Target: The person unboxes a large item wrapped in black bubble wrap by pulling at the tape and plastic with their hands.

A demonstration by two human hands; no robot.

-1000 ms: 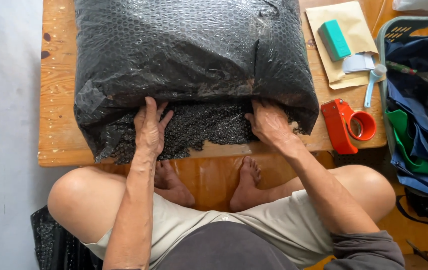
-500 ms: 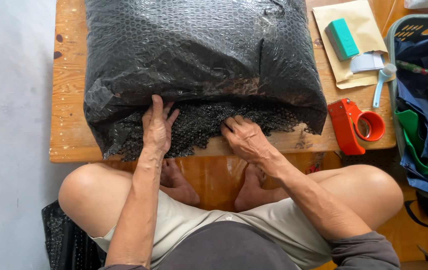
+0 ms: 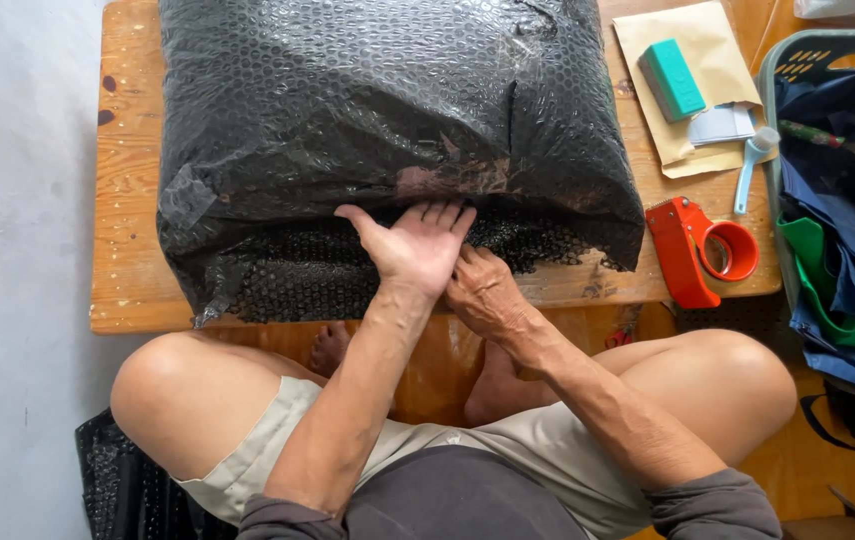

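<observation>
2 hands: left hand spread flat, right hand pressing black bubble-wrap bundle; low wooden table, grey floor.

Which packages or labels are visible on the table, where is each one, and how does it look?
Black bubble-wrap parcel: large, bulging, fills the table's middle; left hand lies flat on its near edge, right hand beside it.
Padded envelope: tan, flat, far right.
Small box: teal, oblong, on the envelope.
Label slip: pale, on the envelope; markings unreadable.

A glossy black bubble-wrapped bundle, dimpled all over, covers a pale wooden table beside a red-orange tape dispenser, teal block and tan envelope.
</observation>
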